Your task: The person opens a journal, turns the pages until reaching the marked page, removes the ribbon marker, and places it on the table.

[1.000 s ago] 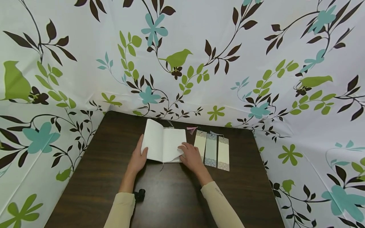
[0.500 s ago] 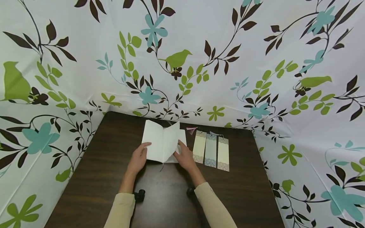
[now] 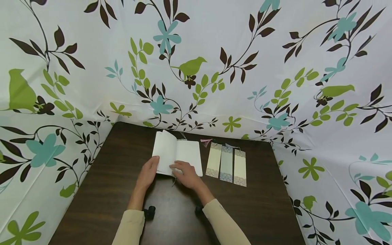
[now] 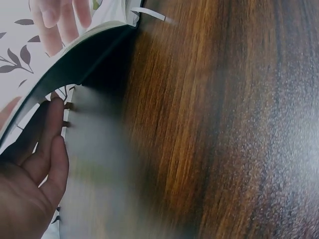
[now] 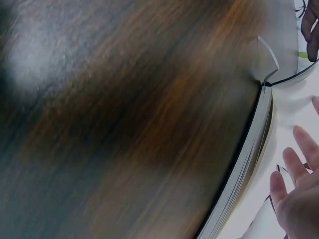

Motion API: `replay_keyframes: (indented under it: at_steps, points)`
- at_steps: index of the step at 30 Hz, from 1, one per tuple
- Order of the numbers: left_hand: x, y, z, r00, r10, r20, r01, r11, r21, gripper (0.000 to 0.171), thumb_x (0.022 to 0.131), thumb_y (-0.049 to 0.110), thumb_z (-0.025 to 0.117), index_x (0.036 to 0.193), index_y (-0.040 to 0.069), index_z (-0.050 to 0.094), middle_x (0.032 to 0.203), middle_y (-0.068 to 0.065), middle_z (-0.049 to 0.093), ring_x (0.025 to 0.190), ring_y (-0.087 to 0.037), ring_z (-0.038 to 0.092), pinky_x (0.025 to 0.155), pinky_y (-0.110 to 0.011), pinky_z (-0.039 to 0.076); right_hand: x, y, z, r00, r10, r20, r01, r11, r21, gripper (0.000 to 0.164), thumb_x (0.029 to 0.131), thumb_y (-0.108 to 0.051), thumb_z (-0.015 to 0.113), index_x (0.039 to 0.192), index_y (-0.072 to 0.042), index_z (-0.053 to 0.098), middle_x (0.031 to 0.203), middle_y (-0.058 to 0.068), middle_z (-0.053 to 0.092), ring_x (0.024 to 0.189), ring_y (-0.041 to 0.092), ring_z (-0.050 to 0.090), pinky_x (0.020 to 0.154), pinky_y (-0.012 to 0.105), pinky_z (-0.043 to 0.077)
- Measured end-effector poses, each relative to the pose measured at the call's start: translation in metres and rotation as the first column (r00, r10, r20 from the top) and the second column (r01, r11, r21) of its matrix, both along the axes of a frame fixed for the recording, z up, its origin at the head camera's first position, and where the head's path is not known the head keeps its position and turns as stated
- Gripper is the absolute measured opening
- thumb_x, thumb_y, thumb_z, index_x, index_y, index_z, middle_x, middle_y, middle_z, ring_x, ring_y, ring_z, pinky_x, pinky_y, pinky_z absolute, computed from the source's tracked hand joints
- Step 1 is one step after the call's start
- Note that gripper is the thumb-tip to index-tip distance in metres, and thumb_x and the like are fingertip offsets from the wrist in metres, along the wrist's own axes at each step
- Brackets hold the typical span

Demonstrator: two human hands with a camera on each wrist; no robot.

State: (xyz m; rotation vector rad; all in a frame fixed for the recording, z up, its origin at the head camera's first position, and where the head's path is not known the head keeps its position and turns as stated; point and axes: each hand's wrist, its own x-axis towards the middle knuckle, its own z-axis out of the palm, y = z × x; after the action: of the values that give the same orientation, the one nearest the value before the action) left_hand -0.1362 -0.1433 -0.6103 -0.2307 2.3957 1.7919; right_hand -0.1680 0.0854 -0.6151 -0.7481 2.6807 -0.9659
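Note:
An open notebook (image 3: 190, 153) with blank-looking white pages lies near the table's far edge. At its left side, my left hand (image 3: 148, 172) holds the raised cover and pages; the left wrist view has its fingers beneath the dark cover (image 4: 94, 52). My right hand (image 3: 186, 175) lies over the lower part of the pages, close to the spine. Seen from the right wrist, the fingers of that hand (image 5: 299, 194) are spread and fairly straight, beside the page edges (image 5: 244, 159). A thin ribbon (image 5: 269, 57) sticks out from the spine.
Right of the notebook lie three bookmarks: a cream one (image 3: 213, 160), a blue-grey one (image 3: 226, 164) and another cream one (image 3: 240, 167). A pink tassel (image 3: 206, 142) is at the top left of them. Patterned cloth (image 3: 196, 68) hangs behind the dark wooden table (image 3: 101, 204).
My right hand has moved left from the notebook's lower right edge to near the spine, turning a page over to the left. The left hand stays at the left side.

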Motion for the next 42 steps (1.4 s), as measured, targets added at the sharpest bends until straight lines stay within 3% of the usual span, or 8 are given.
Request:
replay_keyframes:
  at_steps: [7,13,17,20,24,28,36,42]
  points:
    - [0.001,-0.001,-0.002,1.000,0.002,-0.015,-0.004,0.996,-0.094,0.076,0.117,0.051,0.040,0.165,-0.007,0.032,0.172,-0.029,0.032,0.162,-0.046,0.028,0.131,-0.061,0.025,-0.001,0.005,0.004,0.998,-0.018,0.052,0.019,1.000,-0.024,0.038,0.112,-0.035,0.057,0.145,-0.021,0.069,0.156,0.002,0.063,0.149,0.029,0.054,0.123,0.057,0.042]
    - [0.001,-0.002,-0.004,1.000,-0.009,-0.024,0.006,0.992,-0.125,0.074,0.116,0.051,0.042,0.164,-0.006,0.036,0.171,-0.029,0.034,0.160,-0.046,0.032,0.130,-0.063,0.028,-0.008,0.021,0.006,0.997,-0.052,0.060,0.047,0.995,0.083,0.044,0.111,-0.035,0.059,0.152,-0.018,0.061,0.157,0.005,0.060,0.149,0.031,0.053,0.122,0.059,0.040]
    - [0.001,0.000,-0.007,0.995,-0.001,-0.097,-0.015,0.986,-0.167,0.052,0.116,0.045,0.047,0.139,0.000,0.056,0.141,-0.029,0.062,0.127,-0.043,0.060,0.106,-0.058,0.049,-0.012,0.030,0.001,0.999,-0.037,-0.008,0.038,0.983,0.178,0.047,0.106,-0.032,0.066,0.150,-0.016,0.062,0.156,0.008,0.061,0.146,0.033,0.056,0.117,0.062,0.045]
    - [0.001,0.002,-0.009,0.991,0.002,-0.137,-0.027,0.983,-0.179,0.036,0.116,0.040,0.050,0.126,0.006,0.055,0.125,-0.025,0.066,0.103,-0.035,0.058,0.091,-0.050,0.046,-0.010,0.037,-0.004,0.999,-0.028,-0.031,0.035,0.973,0.230,0.049,0.103,-0.033,0.071,0.149,-0.016,0.063,0.156,0.009,0.060,0.144,0.034,0.056,0.112,0.066,0.047]
    - [0.000,0.002,-0.011,0.991,0.009,-0.132,-0.029,0.989,-0.146,0.037,0.116,0.033,0.051,0.141,0.005,0.051,0.150,-0.026,0.059,0.128,-0.040,0.059,0.106,-0.058,0.047,-0.006,0.042,-0.009,0.999,-0.022,-0.042,0.032,0.960,0.277,0.054,0.101,-0.035,0.075,0.150,-0.017,0.062,0.158,0.009,0.058,0.144,0.035,0.056,0.110,0.068,0.048]
    - [0.000,0.002,-0.012,0.990,0.006,-0.143,-0.023,0.993,-0.117,0.047,0.117,0.028,0.047,0.159,0.008,0.041,0.168,-0.024,0.043,0.157,-0.043,0.039,0.122,-0.065,0.037,-0.006,0.044,-0.011,0.998,-0.022,-0.058,0.038,0.958,0.284,0.060,0.099,-0.035,0.077,0.154,-0.020,0.058,0.159,0.008,0.057,0.144,0.035,0.056,0.110,0.068,0.048]
    - [-0.002,-0.001,-0.012,0.985,-0.031,-0.168,0.014,0.995,-0.103,0.061,0.117,0.020,0.044,0.173,0.028,0.023,0.178,-0.013,0.028,0.161,-0.040,0.031,0.125,-0.066,0.032,-0.011,0.049,-0.006,0.999,-0.023,-0.031,0.030,0.963,0.269,0.059,0.099,-0.031,0.078,0.154,-0.019,0.058,0.158,0.007,0.057,0.145,0.035,0.054,0.112,0.069,0.045]
    - [-0.004,-0.001,-0.011,0.982,-0.042,-0.182,0.028,0.997,-0.074,0.061,0.117,0.015,0.041,0.173,0.029,0.022,0.179,-0.013,0.026,0.162,-0.038,0.030,0.126,-0.064,0.032,-0.012,0.052,-0.001,0.999,0.014,-0.038,-0.003,0.959,0.284,0.057,0.099,-0.030,0.079,0.152,-0.019,0.060,0.159,0.007,0.057,0.146,0.034,0.054,0.112,0.070,0.046]
